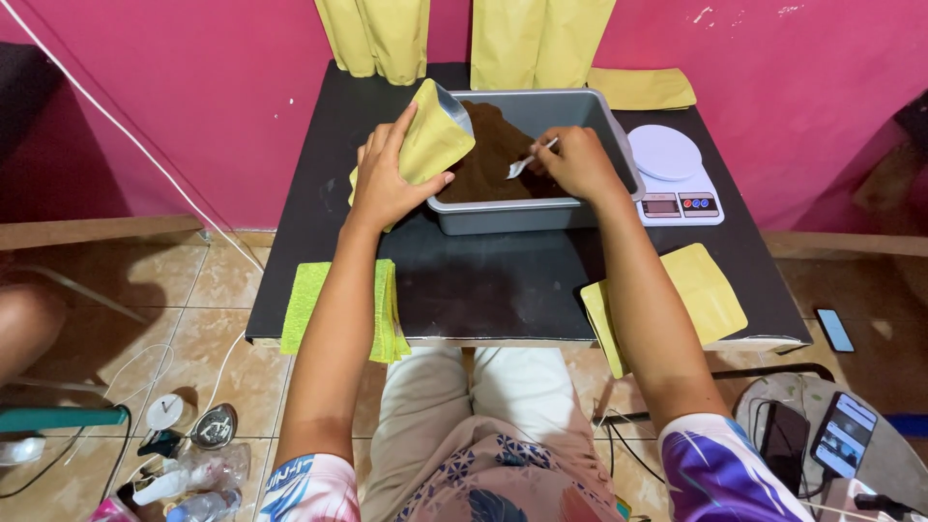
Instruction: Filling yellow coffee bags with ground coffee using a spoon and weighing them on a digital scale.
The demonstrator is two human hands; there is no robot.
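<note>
On the black table (503,280), a grey tub (541,208) holds a heap of dark brown powder (488,159). At the tub's left edge, the left hand (387,179) holds a yellow pouch (433,135), with fingers wrapped over its side and the thumb pressed under it. The pouch is tilted, and its open silver mouth leans over the powder. Inside the tub, the right hand (580,159) has its fingers pinched on a small white spoon (527,164), and the spoon tip touches the powder. Powder could fall on the table if the spoon tips on the way to the pouch, because the mouth is narrow. The pouch could also fold shut or slip, since only one hand holds it. A white scale (677,179) sits just right of the tub, so spilled powder might land on it. More flat yellow pouches lie near the table's front: a stack (314,304) at the left and a few (701,295) at the right. The pouch in hand looks thin, smooth and still quite flat.
</note>
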